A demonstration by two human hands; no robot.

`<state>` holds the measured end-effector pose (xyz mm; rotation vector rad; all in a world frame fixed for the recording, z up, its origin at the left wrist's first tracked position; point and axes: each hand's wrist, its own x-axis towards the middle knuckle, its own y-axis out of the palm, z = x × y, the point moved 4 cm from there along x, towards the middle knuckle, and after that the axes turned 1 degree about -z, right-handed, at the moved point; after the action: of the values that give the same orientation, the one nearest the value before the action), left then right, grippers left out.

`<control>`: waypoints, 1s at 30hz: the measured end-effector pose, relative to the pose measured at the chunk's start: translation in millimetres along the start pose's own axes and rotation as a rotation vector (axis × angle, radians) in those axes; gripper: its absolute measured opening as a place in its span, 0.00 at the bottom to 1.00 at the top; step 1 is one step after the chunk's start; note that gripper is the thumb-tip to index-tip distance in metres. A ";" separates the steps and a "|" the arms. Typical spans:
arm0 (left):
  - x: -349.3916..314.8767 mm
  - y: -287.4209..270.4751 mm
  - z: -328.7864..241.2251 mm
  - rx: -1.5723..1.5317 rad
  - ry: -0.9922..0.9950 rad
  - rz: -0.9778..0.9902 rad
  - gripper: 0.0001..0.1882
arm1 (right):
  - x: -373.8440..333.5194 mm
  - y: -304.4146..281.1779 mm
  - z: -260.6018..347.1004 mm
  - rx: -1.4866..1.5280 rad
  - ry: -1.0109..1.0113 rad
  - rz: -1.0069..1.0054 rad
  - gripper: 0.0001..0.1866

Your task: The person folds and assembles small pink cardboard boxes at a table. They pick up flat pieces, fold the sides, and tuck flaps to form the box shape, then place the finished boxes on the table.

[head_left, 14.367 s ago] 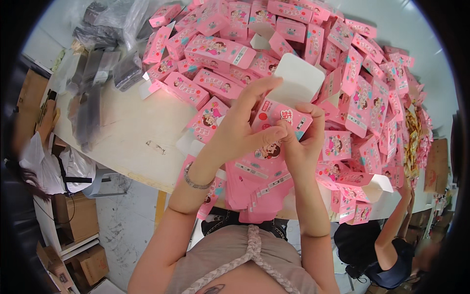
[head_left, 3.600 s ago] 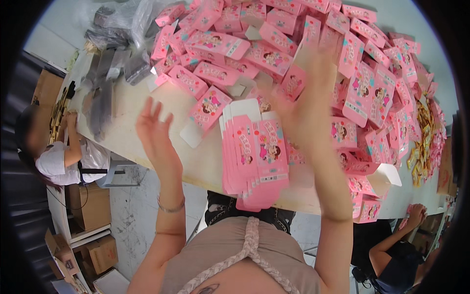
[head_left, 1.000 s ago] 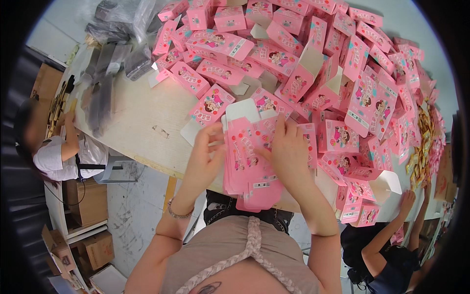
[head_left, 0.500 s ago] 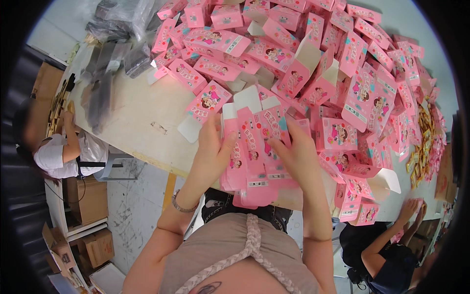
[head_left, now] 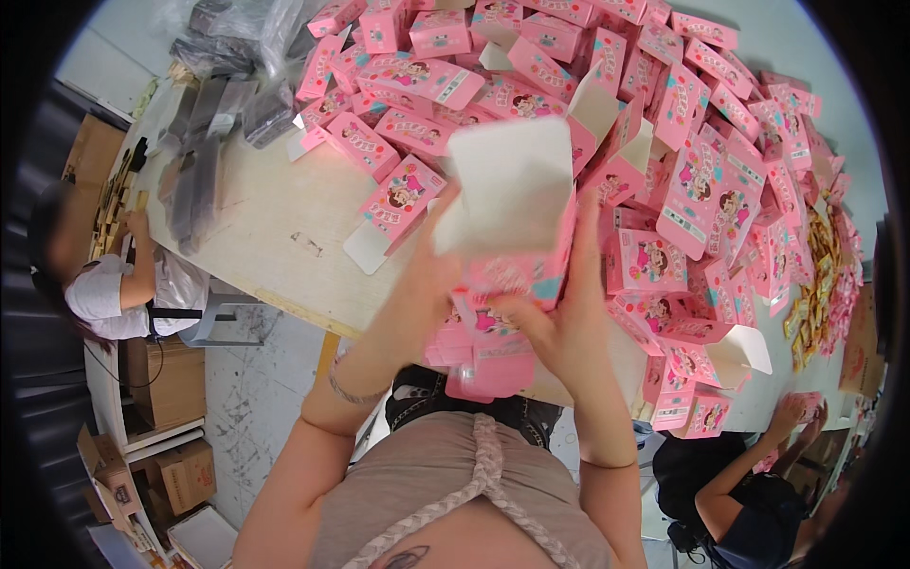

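A pink printed carton is opened out into a box shape, its white inside and raised flap showing at the top. My left hand grips its left side, blurred by motion. On the right side my right hand holds it, the thumb lying across the printed front. Flat pink cartons lie below it, at the table's near edge in front of my body. An upright heap of erected pink boxes rises just beyond my hands.
Dark plastic-wrapped bundles lie on the table's left part. Small gold packets are piled at the far right. One person works at the left, another at the lower right. Cardboard boxes fill a shelf at the left.
The carton between my hands has gone from flat to opened out, and it has lifted off the flat ones. Both hands have moved to its sides.
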<state>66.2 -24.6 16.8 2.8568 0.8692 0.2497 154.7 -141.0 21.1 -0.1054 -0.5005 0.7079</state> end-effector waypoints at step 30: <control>-32.8 -23.9 13.0 0.452 0.237 0.315 0.33 | -11.2 -6.8 11.6 0.088 -0.010 0.249 0.19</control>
<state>29.1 -24.5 -4.1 3.4425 0.5596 0.4916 146.0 -154.3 28.5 -0.0823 -0.4695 0.9734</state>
